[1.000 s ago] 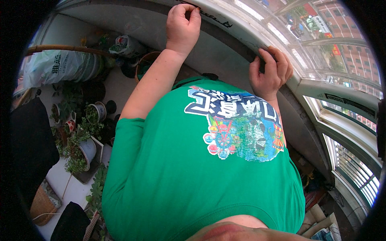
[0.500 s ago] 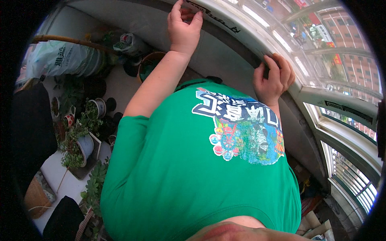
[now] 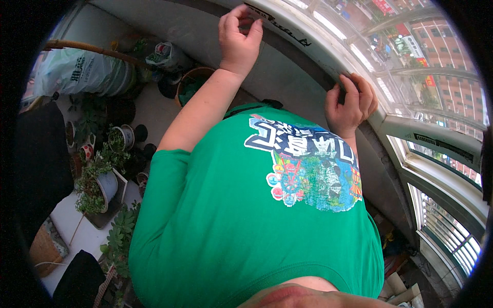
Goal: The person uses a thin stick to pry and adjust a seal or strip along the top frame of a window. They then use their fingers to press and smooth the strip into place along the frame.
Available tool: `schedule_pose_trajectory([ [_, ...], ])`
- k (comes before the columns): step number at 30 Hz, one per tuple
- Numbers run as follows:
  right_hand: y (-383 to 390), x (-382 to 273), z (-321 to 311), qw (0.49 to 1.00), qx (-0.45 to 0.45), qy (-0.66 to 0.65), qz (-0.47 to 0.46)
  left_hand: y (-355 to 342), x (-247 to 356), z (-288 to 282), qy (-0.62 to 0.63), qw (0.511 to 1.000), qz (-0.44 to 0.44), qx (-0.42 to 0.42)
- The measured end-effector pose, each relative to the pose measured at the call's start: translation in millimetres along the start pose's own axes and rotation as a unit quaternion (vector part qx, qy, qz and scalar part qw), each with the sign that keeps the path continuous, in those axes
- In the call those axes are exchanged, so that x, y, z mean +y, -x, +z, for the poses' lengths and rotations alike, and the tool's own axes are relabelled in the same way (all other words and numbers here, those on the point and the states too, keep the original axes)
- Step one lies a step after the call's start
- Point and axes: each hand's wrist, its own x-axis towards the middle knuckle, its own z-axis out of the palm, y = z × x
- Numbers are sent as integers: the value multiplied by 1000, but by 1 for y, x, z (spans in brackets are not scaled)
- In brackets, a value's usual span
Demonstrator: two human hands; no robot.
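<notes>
My left hand is raised at the white window frame, beside a strip of black, torn-looking marks on it. Its fingers are loosely bent, the thumb stands apart, and no object shows between them. Farther right along the same frame, my right hand has its bent fingers at the frame's edge, the thumb apart from them. Something thin and dark sits by its fingertips, too small to make out. The green printed T-shirt on my torso fills the middle of the view.
Potted plants stand on the left, with a white plastic bag and a bamboo pole above them. A brown pot stands by the wall. A window pane is at the upper right; louvred slats are below.
Both hands have shifted slightly downward in the picture, the left also a little to the right. The whole scene has moved a little too; finger shapes are nearly the same.
</notes>
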Motion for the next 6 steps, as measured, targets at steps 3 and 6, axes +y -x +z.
schedule_pose_trajectory([
  [3,2,1,2,1000,0,1,2,-4,-3,-2,27,999,-17,7],
  [6,4,4,3,1000,-2,3,1,-3,0,-3,-36,999,-27,-23],
])
